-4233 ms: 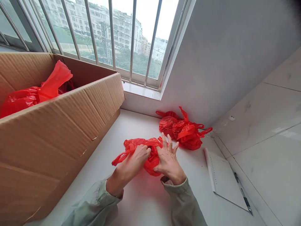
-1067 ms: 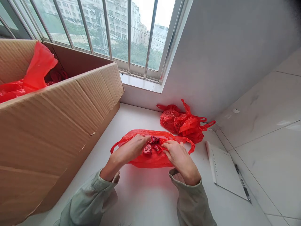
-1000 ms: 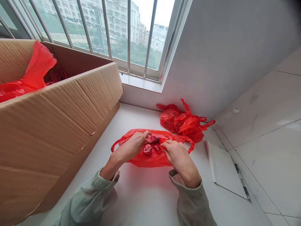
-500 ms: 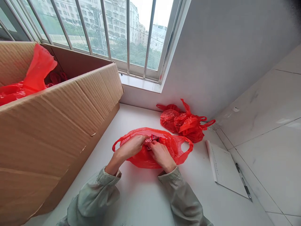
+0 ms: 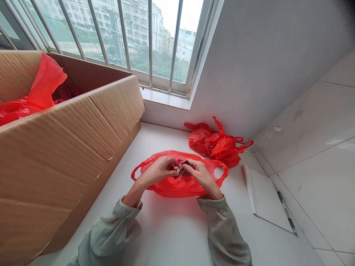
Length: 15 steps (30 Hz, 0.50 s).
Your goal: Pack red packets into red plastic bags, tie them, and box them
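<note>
Red and thin, the bag (image 5: 170,190) lies mouth-up on the table (image 5: 172,232), seemingly for easy reach, while the left hand (image 5: 159,171) and right hand (image 5: 202,175) pinch a small packet (image 5: 181,168) at its opening, perhaps steadying it.

No words or numbers can be read. The small dark packet (image 5: 182,168) at the middle of the frame carries pale marks like lettering, too tiny and blurred to make out. On the notebook (image 5: 268,201) at the right, little marks run along the left side, too small to tell as print or holes.
</note>
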Available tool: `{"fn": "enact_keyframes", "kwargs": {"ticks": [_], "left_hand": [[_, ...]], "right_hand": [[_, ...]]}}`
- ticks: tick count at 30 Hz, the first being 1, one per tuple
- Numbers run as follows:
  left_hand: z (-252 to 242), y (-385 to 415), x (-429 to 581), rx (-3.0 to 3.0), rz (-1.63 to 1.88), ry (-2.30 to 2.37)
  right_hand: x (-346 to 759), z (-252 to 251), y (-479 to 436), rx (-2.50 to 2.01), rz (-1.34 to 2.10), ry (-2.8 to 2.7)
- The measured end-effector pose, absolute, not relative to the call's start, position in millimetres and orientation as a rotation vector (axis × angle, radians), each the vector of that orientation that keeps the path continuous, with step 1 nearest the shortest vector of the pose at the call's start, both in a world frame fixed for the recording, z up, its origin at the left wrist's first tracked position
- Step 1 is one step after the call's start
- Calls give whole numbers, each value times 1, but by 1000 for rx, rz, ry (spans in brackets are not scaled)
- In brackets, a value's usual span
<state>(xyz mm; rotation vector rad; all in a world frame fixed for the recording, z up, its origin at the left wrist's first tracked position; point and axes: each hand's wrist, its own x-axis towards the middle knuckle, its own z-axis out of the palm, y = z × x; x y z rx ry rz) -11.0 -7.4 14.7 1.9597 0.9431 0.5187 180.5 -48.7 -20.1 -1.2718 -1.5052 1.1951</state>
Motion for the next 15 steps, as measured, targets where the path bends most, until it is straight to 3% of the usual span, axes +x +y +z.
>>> {"fn": "enact_keyframes", "kwargs": {"ticks": [10,15], "left_hand": [[0,-4,-10,1884,508,925],[-18,3,-13,2159,635,1247]], "right_hand": [[177,-19,-52,-1275,1133,-1461],[178,-18,-52,-1567,766,-1611]]}}
